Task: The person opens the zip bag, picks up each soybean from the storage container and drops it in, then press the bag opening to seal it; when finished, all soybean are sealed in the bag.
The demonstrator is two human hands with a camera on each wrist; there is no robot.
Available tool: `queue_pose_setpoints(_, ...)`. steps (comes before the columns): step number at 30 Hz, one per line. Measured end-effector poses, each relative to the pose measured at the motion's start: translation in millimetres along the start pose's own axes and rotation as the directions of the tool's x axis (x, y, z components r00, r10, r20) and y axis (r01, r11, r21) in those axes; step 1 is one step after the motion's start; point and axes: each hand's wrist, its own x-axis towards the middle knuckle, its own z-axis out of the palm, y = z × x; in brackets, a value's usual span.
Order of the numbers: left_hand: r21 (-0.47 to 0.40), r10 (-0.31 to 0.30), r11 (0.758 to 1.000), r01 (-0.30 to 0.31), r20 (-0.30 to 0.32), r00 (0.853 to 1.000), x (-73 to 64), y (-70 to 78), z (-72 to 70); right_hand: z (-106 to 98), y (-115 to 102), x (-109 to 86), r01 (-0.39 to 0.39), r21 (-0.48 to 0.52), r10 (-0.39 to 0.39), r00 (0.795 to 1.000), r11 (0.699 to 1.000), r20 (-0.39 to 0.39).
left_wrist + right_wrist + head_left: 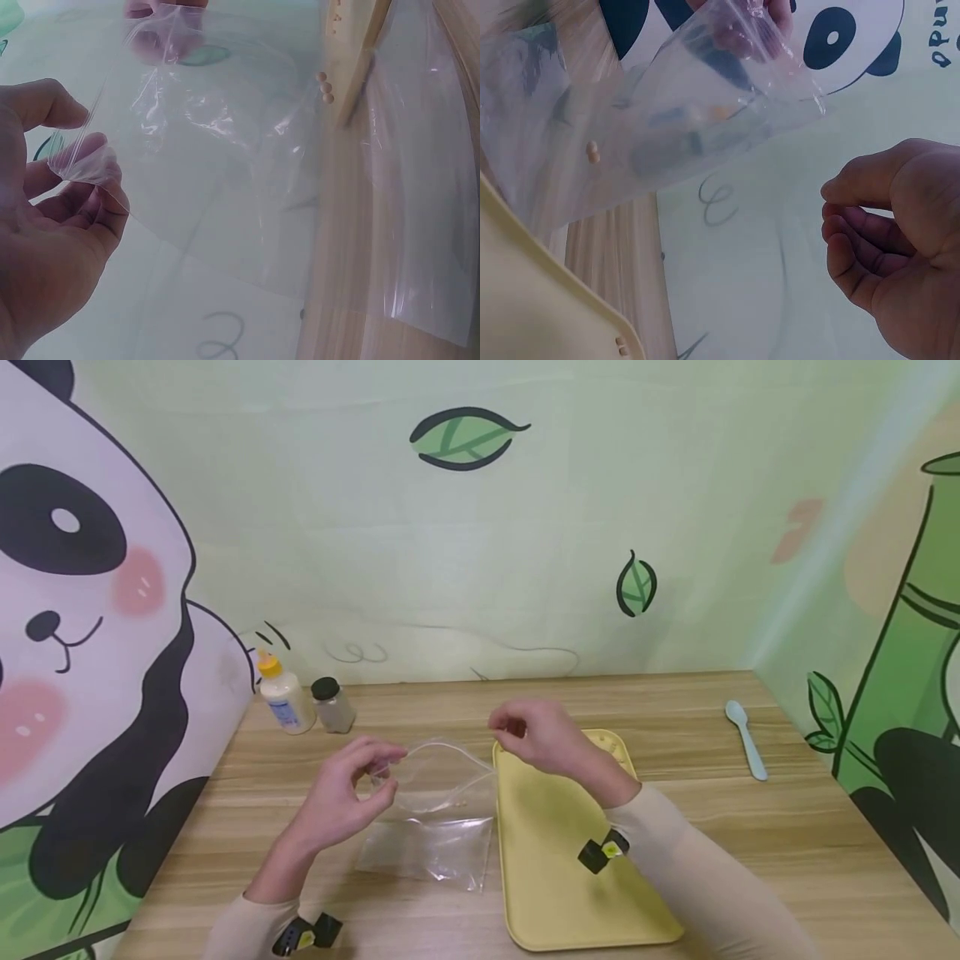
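Note:
A clear zip bag (427,852) lies partly on the table, its mouth lifted and gaping. My left hand (348,793) grips the mouth's left edge between thumb and fingers; the left wrist view shows the film bunched at the fingers (86,202). A few small beige beads (325,88) show inside the bag. My right hand (547,739) hovers over the far left part of a yellow tray (570,877), just right of the bag's mouth. Its fingers are curled with the thumb tip against them (877,232), and no object shows between them.
More small beads (611,743) lie at the tray's far end. A glue bottle with a yellow cap (287,702) and a small black-lidded jar (333,706) stand at the back left. A light blue spoon (746,739) lies at the right. A printed cloth wall (450,568) borders the table.

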Motion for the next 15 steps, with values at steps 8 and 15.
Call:
queue_pose_setpoints(8,0.005,-0.011,1.0,0.011,0.003,1.0,0.3,3.8,-0.4,-3,-13,1.4,0.093,0.012,-0.093,0.995,0.996,-0.036)
queue_pose_setpoints(15,-0.001,0.005,1.0,-0.005,-0.011,1.0,-2.0,-17.2,5.2,-5,-20,3.9,0.144,0.033,-0.143,0.989,0.989,-0.036)
